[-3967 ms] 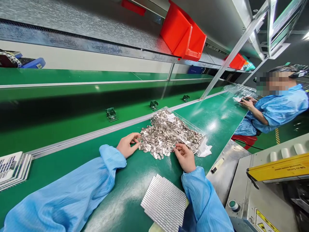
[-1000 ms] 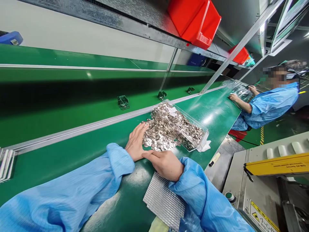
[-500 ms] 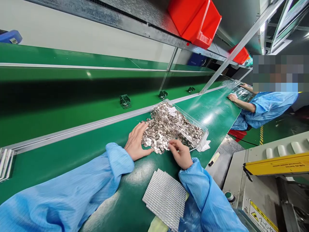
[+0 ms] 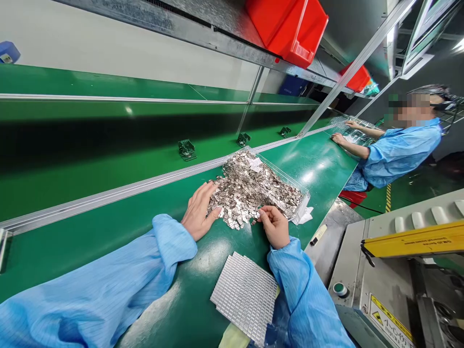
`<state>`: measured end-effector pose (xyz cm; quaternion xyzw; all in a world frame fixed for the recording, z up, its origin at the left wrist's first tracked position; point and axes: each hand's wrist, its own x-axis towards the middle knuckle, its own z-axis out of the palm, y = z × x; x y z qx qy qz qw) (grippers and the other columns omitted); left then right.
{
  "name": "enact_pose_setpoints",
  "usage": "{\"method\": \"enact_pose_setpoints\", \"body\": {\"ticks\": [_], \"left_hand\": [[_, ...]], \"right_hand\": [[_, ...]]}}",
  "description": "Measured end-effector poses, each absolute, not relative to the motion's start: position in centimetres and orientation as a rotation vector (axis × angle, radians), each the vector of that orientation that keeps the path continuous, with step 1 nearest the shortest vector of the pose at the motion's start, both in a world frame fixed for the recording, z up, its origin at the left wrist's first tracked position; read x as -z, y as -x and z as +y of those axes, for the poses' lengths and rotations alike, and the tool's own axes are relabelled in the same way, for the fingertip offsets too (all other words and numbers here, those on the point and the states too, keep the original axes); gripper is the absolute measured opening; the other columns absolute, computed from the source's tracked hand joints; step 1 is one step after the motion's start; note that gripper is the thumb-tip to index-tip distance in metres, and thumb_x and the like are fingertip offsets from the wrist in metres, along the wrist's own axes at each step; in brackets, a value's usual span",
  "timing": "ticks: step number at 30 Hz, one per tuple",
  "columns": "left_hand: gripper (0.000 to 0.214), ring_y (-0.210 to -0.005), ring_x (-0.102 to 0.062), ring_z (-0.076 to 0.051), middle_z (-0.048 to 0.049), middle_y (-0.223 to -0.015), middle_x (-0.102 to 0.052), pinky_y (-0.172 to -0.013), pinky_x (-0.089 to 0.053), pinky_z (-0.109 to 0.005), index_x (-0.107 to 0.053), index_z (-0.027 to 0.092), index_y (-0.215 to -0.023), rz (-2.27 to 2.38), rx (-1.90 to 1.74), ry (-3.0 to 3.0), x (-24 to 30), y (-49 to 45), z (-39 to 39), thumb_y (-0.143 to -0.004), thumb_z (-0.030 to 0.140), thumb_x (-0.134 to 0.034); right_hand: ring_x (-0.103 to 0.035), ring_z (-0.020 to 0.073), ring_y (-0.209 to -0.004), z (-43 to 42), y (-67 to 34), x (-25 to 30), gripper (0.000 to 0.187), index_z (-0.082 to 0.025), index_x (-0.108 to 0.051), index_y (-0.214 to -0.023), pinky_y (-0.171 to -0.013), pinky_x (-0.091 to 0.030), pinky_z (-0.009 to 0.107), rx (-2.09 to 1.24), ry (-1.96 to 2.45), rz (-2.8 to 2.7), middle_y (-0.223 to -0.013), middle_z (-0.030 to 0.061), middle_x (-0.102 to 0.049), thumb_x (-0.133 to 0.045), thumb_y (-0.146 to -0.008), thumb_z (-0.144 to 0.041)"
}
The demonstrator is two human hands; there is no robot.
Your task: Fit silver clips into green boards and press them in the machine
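Along the green surface [image 4: 319,166], a heap of small metal pieces [image 4: 250,193] lies in a clear plastic tray [image 4: 286,175] and is spilled past its near end. Left hand [image 4: 197,211] is held spread against the heap's edge, containing it well; right hand [image 4: 275,226] has fingertips drawn together there, any pinched piece unresolved. Silver gridded sheet [image 4: 244,297] lies nearby. Yellow warning label [image 4: 387,321] on machine housing [image 4: 348,256]: wording illegible.

Belt [image 4: 319,169] green. Loose parts [image 4: 250,191] silver, jumbled. Parts sheet [image 4: 244,297] silver, tight grid pattern. Sleeves [image 4: 90,285] light blue. Bins [image 4: 290,29] red. Guard bar [image 4: 413,239] yellow.
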<state>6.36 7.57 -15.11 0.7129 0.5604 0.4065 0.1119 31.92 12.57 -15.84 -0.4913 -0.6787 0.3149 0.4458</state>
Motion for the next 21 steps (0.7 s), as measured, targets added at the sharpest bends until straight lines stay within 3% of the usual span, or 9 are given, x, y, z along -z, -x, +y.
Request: {"method": "enact_pose_setpoints", "body": {"ticks": [7,11,14,21], "left_hand": [[0.049,-0.141,-0.022,-0.025,-0.0119,-0.149,-0.032,-0.113,-0.024,-0.049,-0.028,0.023,-0.141,1.656,-1.165,-2.078,14.94,-6.39,7.56,-0.095,0.04,-0.035],[0.046,-0.139,-0.026,-0.026,-0.0118,-0.148,-0.034,-0.112,-0.025,-0.05,-0.032,0.024,-0.139,1.654,-1.166,-2.067,14.88,-6.36,7.57,-0.095,0.04,-0.035],[0.044,-0.138,-0.028,-0.025,-0.0124,-0.146,-0.035,-0.112,-0.028,-0.049,-0.037,0.023,-0.135,1.65,-1.172,-2.028,14.78,-6.31,7.67,-0.095,0.04,-0.033],[0.043,-0.136,-0.034,-0.027,-0.0148,-0.146,-0.035,-0.109,-0.034,-0.048,-0.042,0.019,-0.131,1.68,-1.065,-1.919,14.5,-6.08,7.86,-0.094,0.041,-0.035]], "right_hand": [[-0.054,0.0134,-0.046,12.3,-32.38,15.51,0.03,-0.019,-0.056,-0.082,-0.046,-0.04,0.025,-0.907,1.162,-1.837,-0.054,-0.0001,-0.062,-0.055,-0.086,-0.048],[-0.06,0.0158,-0.055,12.15,-32.34,15.31,0.028,-0.02,-0.057,-0.083,-0.054,-0.046,0.028,-0.921,1.146,-1.926,-0.066,0.0047,-0.069,-0.053,-0.088,-0.047],[-0.058,0.0151,-0.054,12.22,-32.26,15.39,0.03,-0.019,-0.057,-0.082,-0.053,-0.046,0.028,-0.877,1.179,-1.875,-0.074,0.0069,-0.071,-0.053,-0.087,-0.048],[-0.057,0.0147,-0.054,12.47,-32.53,15.93,0.03,-0.019,-0.058,-0.082,-0.05,-0.045,0.026,-0.894,1.162,-1.82,-0.065,0.004,-0.067,-0.056,-0.086,-0.049]]}}
